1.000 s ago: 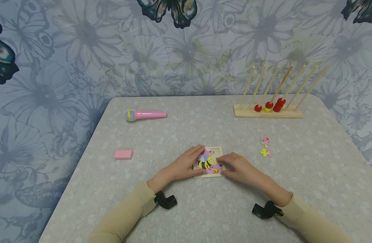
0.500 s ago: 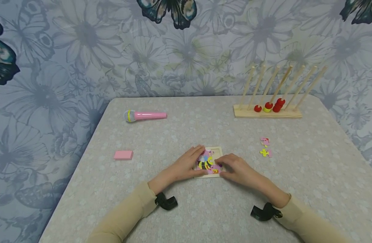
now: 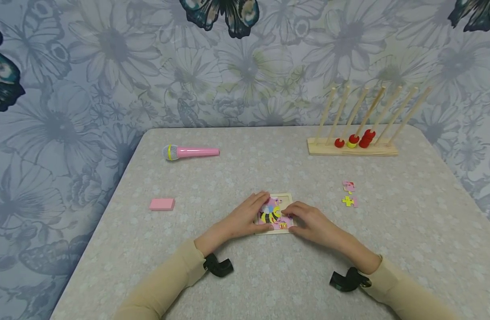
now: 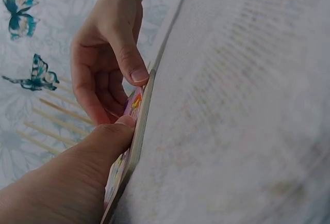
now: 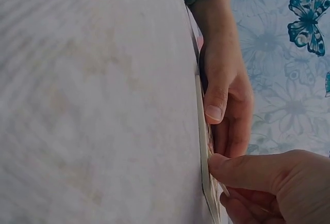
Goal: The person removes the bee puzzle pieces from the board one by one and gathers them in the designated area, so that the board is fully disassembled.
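Note:
In the head view, a small wooden-framed jigsaw puzzle point(image 3: 274, 201) with a bee picture lies at the middle of the table, part of its upper right bare. My left hand point(image 3: 245, 216) grips its left side, fingers along the far left corner and thumb point(image 4: 125, 122) over the near edge. Over the right side, my right hand point(image 3: 316, 224) pinches a puzzle piece point(image 5: 225, 189), which shows as a thin tilted edge in the right wrist view. Its thumb is at the frame's edge. My fingers mostly hide the piece.
Loose puzzle pieces, pink point(image 3: 349, 186) and yellow point(image 3: 348, 202), lie to the right. A pink block point(image 3: 162, 204) and a pink toy microphone point(image 3: 197, 152) are on the left. A wooden peg stand point(image 3: 340, 151) with several red and yellow beads stands at the back right.
My right hand has shifted slightly left over the puzzle, its index fingertip further in from the frame's right edge. My left hand and the puzzle have stayed in place.

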### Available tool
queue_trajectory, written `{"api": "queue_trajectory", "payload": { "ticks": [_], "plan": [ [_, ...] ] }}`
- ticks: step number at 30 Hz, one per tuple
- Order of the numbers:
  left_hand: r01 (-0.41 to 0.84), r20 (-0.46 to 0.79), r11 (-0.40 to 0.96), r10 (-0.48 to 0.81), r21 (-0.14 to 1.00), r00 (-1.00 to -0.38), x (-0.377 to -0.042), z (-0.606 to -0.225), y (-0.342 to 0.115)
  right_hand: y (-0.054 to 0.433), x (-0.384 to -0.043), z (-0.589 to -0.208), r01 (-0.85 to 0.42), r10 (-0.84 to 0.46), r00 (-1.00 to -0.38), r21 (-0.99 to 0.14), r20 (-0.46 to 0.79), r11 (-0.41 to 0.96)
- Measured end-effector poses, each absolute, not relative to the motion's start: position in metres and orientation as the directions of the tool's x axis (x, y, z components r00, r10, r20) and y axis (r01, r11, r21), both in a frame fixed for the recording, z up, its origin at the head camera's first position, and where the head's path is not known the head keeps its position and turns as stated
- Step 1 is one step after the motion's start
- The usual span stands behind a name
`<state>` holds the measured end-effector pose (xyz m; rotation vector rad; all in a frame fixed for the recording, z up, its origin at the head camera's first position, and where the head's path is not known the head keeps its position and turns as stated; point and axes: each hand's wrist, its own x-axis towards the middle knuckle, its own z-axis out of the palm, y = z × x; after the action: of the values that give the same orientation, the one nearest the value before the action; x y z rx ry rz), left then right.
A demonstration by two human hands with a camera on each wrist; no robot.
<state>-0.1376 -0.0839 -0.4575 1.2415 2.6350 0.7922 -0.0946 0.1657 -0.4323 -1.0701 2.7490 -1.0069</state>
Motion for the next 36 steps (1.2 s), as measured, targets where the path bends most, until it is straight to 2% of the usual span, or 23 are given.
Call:
{"api": "queue_trajectory", "payload": {
  "ticks": [7, 11, 14, 18, 26, 36],
  "plan": [
    [0.679, 0.106, 0.524, 0.747, 0.514, -0.657, -0.137, -0.457, -0.082, 0.169, -0.093, -0.427, -0.6, -0.599, -0.774, -0.538, 0.204, 0.592],
    [0.66, 0.08, 0.54, 0.739, 0.522, -0.669, -0.137, -0.456, -0.08, 0.182, -0.092, -0.419, -0.558, -0.559, -0.804, -0.585, 0.203, 0.588],
    [0.639, 0.055, 0.551, 0.733, 0.537, -0.678, -0.137, -0.455, -0.08, 0.204, -0.089, -0.413, -0.545, -0.521, -0.819, -0.604, 0.239, 0.581],
    [0.627, 0.047, 0.555, 0.727, 0.546, -0.685, -0.138, -0.454, -0.081, 0.244, -0.082, -0.413, -0.526, -0.45, -0.847, -0.572, 0.284, 0.629],
    [0.642, 0.061, 0.557, 0.729, 0.527, -0.682, -0.14, -0.456, -0.083, 0.298, -0.07, -0.417, -0.427, -0.358, -0.904, -0.555, 0.235, 0.714],
    [0.651, 0.074, 0.551, 0.731, 0.523, -0.679, -0.139, -0.455, -0.082, 0.309, -0.07, -0.426, -0.427, -0.365, -0.904, -0.513, 0.223, 0.744]
  ]
}}
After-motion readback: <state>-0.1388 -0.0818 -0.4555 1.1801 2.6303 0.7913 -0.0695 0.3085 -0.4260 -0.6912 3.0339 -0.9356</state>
